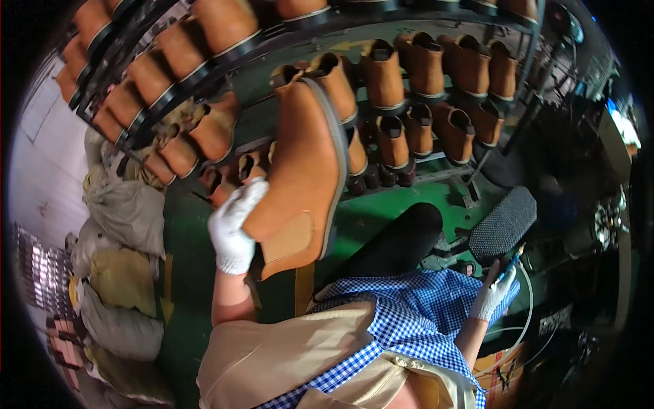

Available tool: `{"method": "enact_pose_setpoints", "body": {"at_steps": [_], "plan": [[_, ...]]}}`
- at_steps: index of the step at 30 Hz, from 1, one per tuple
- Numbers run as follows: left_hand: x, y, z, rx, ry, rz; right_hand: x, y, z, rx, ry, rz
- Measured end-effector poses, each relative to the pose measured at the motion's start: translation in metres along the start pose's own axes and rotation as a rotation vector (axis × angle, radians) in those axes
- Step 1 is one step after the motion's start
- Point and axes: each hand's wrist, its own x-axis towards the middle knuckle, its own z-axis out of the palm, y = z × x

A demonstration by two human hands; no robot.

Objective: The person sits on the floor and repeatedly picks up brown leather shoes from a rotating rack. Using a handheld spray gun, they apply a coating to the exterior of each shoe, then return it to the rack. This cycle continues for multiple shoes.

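My left hand [235, 225], in a white knit glove, grips a tan ankle boot [303, 157] by its upper. The boot stands on end in the air, toe upward, with its dark sole facing right and its elastic side panel low down. At the lower right, my right hand [489, 296] is also gloved, its fingers darker than the palm. It is closed around a slim blue pen-like tool [507, 271] with a pale tip. A thin whitish hose [529, 307] curves down beside that hand. The boot and the tool are well apart.
Ahead stands a metal rack [436, 174] with rows of similar tan boots [383, 75]. Another shelf of boots [151, 76] slants across the upper left. Filled sacks [127, 213] line the left side. A dark textured pad [504, 223] sits just beyond my right hand, near machinery.
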Motion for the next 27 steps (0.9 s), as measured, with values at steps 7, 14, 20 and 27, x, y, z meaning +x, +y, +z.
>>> {"method": "enact_pose_setpoints", "body": {"at_steps": [7,14,20,27], "plan": [[0.052,-0.002,-0.059,0.763,-0.058,0.188,-0.005,-0.001,-0.028,-0.277,0.101,-0.139],[0.236,-0.055,-0.063,1.079,-0.294,0.305,-0.014,-0.020,-0.026,-0.272,0.079,-0.095],[0.317,-0.071,-0.070,0.738,-0.578,-0.060,-0.023,-0.028,-0.023,-0.211,0.081,-0.030],[0.200,-0.006,-0.035,1.122,-0.115,0.561,-0.035,-0.037,-0.014,-0.071,0.106,0.059]]}}
